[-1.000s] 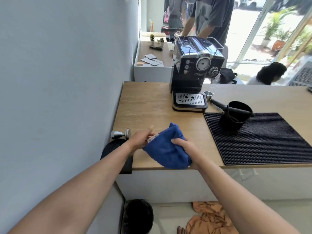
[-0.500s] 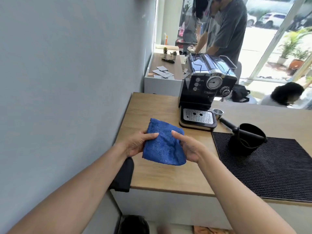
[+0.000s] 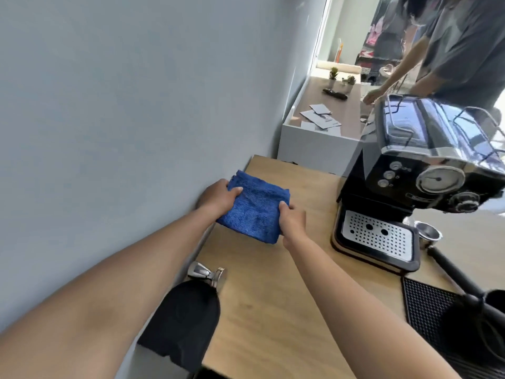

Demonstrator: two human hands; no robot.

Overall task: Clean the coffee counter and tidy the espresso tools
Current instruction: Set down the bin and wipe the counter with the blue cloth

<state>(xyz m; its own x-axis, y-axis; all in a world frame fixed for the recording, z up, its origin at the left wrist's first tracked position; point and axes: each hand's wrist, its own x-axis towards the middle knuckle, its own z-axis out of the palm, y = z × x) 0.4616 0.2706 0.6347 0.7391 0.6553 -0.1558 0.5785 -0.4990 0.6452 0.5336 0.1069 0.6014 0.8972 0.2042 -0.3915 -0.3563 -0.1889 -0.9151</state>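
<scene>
A folded blue cloth (image 3: 255, 212) lies on the wooden counter (image 3: 273, 310) near the wall, at the far left corner. My left hand (image 3: 218, 196) grips its left edge and my right hand (image 3: 291, 221) grips its right edge. A steel tamper (image 3: 209, 274) lies on its side by the wall, closer to me than the cloth. The black espresso machine (image 3: 426, 181) stands to the right with its drip tray (image 3: 378, 236) facing me. A portafilter (image 3: 440, 250) lies beside the tray, its basket by the machine.
A black cloth (image 3: 185, 318) hangs over the counter's near left edge. A black rubber mat (image 3: 426, 310) with a black knock box (image 3: 492, 324) is at the right. The blue-grey wall (image 3: 136, 105) borders the left. Another person (image 3: 451, 50) stands behind the machine.
Both hands have carried the blue cloth from the counter's front edge toward the far left corner by the wall and folded it flat. The view has swung left and closer.
</scene>
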